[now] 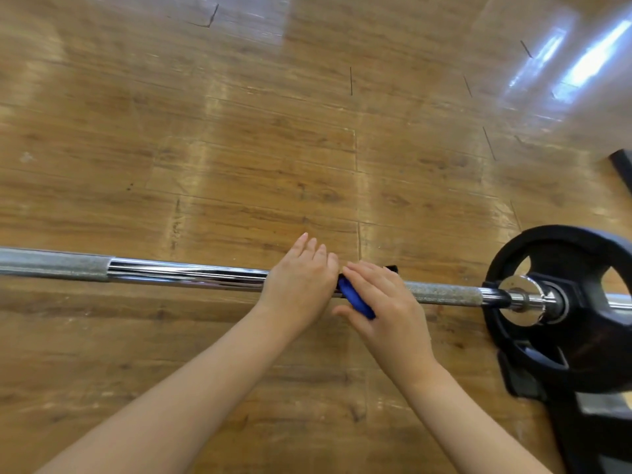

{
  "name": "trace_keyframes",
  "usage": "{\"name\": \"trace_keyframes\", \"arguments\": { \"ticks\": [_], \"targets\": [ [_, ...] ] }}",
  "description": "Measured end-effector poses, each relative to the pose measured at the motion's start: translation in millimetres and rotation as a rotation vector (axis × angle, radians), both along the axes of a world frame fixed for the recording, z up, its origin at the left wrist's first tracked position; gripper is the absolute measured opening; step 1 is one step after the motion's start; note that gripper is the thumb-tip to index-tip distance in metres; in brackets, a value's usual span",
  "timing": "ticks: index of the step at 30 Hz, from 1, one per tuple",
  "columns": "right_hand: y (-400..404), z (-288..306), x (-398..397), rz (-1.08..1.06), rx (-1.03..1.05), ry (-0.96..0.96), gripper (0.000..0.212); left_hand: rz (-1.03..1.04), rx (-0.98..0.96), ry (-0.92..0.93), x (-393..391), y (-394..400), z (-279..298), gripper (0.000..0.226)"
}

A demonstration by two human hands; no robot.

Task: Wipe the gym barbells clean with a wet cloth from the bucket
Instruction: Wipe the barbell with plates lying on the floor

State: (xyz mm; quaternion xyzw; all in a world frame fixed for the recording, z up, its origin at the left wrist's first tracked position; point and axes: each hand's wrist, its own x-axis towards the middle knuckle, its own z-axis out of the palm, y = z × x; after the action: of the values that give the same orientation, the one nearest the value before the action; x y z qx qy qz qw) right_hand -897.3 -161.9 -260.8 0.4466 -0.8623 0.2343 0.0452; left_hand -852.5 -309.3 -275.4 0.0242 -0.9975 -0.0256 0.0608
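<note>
Barbell (188, 273) wiping was under way but, we judged, far from done: it lay across the wooden floor (239, 148), and we could not tell from its sheen which stretches had been cleaned. Left of the plate, our left hand (301, 278) lay over the bar with fingers nearly straight, gripping nothing we could see. Just beside it, nearer the plate, our right hand (383, 299) pinched the blue cloth (355, 299) against the bar. The knurled section by the black weight plate (561, 302) seemed left to do. No bucket showed.
</note>
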Motion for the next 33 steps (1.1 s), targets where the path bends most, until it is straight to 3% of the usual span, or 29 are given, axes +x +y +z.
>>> {"name": "trace_keyframes", "arguments": {
  "ticks": [2,3,5,8,12,18,20,24,29,33],
  "targets": [
    [0.0,2.4,0.7,-0.009,0.076,-0.071,0.068,-0.005,-0.006,0.009,0.2,-0.7,-0.2,0.031],
    [3.7,1.2,0.2,-0.013,0.096,-0.087,0.067,-0.012,0.0,0.032,0.1,-0.1,-1.3,0.031],
    [13.8,-6.1,-1.1,-0.016,0.096,-0.019,0.051,-0.008,0.041,0.062,-0.8,0.5,-2.3,0.04],
    [20.5,-19.3,-3.4,-0.035,-0.07,0.067,0.034,-0.015,0.045,0.105,0.1,1.4,-3.5,0.045],
    [5.8,-19.9,0.8,-0.057,-0.143,0.115,0.027,-0.003,0.041,0.116,-0.9,1.1,-3.1,0.042],
    [32.9,-25.3,-12.0,-0.03,0.042,0.144,0.049,0.024,0.06,0.116,0.2,1.7,-3.3,0.045],
    [39.2,-20.0,-10.5,-0.082,-0.02,0.101,0.054,0.023,0.05,0.122,1.7,2.7,-2.8,0.047],
    [9.1,10.7,1.6,-0.09,-0.264,-0.017,0.035,0.014,0.041,0.115,-0.6,2.0,-1.2,0.044],
    [-8.5,-7.3,-0.7,-0.141,0.015,0.037,0.045,-0.008,0.045,0.06,1.3,2.0,2.4,0.042],
    [26.1,-18.3,-5.4,-0.074,0.005,0.099,0.043,-0.017,0.026,0.008,4.3,1.9,3.6,0.043]
  ]
}}
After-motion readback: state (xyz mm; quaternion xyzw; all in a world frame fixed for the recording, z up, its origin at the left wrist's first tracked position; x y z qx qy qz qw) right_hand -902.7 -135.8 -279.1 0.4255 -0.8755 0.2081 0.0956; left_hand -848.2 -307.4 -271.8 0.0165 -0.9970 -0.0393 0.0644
